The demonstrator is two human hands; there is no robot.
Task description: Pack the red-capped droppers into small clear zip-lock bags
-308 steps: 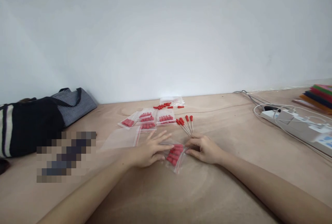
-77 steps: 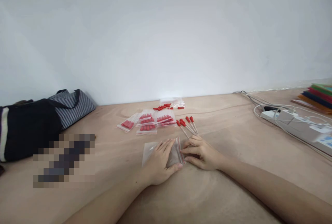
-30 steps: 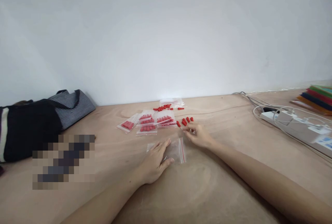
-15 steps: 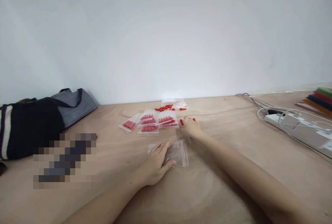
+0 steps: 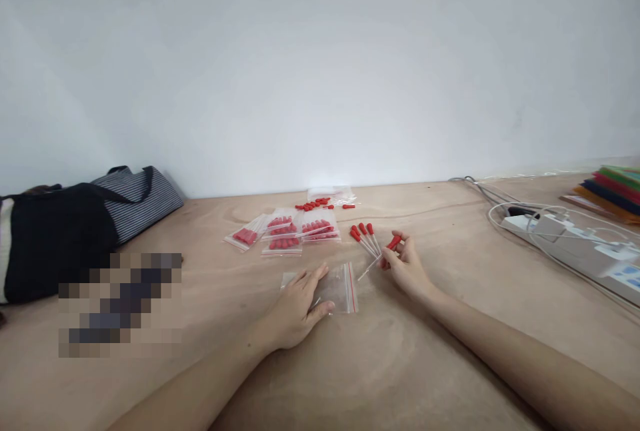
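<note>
My left hand lies flat with its fingers spread on a clear zip bag, whose red-lined seal end points right. In my right hand a dropper with a red rubber bulb is pinched; its thin clear tube slants down-left toward the bag's seal end. Several more red-bulbed droppers lie fanned on the table just left of that hand. Beyond my left hand are filled zip bags of red-bulbed droppers, partly overlapping. Farther back, loose droppers lie by a clear bag.
At the left stands a black and striped bag, with a pixelated patch in front of it. To the right are a white power strip with looping cables and a stack of coloured sheets. A white wall rises behind the wooden table.
My right hand has moved right and slightly nearer, away from the fanned droppers, and a dropper now shows in its fingers. My left hand stays on the bag; the view has shifted slightly.
</note>
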